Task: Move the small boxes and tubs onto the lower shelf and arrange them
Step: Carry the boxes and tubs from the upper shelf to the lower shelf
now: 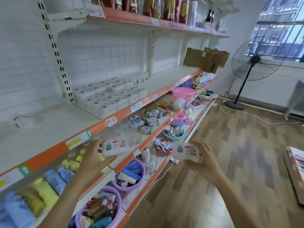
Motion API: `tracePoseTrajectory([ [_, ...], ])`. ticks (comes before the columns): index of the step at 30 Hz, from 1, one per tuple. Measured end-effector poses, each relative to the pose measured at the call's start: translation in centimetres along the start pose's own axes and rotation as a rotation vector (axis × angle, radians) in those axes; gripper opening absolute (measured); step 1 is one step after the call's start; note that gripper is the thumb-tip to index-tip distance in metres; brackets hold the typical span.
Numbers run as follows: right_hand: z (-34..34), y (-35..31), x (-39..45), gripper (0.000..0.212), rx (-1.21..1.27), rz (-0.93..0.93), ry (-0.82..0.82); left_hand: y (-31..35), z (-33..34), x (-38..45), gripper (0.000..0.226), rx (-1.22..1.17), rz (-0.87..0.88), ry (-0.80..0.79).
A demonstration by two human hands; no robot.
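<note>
left hand [94,157] grip clamped on small box [115,146] | right hand [203,159] grip clamped on second box [186,151]

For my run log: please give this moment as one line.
left hand: holds small box | right hand: holds second box | stacked boxes: on shelf

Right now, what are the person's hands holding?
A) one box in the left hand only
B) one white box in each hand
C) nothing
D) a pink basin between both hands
B: the left hand grips one white box and the right hand grips another white box.
</note>
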State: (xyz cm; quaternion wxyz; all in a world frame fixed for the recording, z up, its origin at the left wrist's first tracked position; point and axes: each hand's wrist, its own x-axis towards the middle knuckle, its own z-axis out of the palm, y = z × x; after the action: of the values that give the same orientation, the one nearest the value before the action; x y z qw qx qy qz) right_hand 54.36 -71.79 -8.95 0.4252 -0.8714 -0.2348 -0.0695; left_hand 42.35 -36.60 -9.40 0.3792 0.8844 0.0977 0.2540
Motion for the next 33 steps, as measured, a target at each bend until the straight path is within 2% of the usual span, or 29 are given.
tracePoseTrajectory([
  [10,4.8,1.5,14.1,0.066,-0.006,-0.119,-0.165,-1.7,0.1,9.8,0.065,0.075,-0.061,0.139],
  [19,9.9,-2.8,33.1,0.067,0.0,-0.371,-0.269,-4.9,-3.2,22.5,0.068,0.163,-0.082,0.361],
  [23,14.2,-6.2,40.4,0.064,0.089,-0.483,-0.343,-6.2,-5.1,25.9,0.066,0.206,-0.154,0.426],
  [30,23.2,-11.9,47.1,0.071,0.06,-0.622,-0.553,-8.5,-5.3,27.9,0.067,0.229,-0.326,0.445],
  [33,25.5,-12.9,48.6,0.071,-0.025,-0.694,-0.6,-8.6,-4.6,28.2,0.067,0.257,-0.385,0.462],
])
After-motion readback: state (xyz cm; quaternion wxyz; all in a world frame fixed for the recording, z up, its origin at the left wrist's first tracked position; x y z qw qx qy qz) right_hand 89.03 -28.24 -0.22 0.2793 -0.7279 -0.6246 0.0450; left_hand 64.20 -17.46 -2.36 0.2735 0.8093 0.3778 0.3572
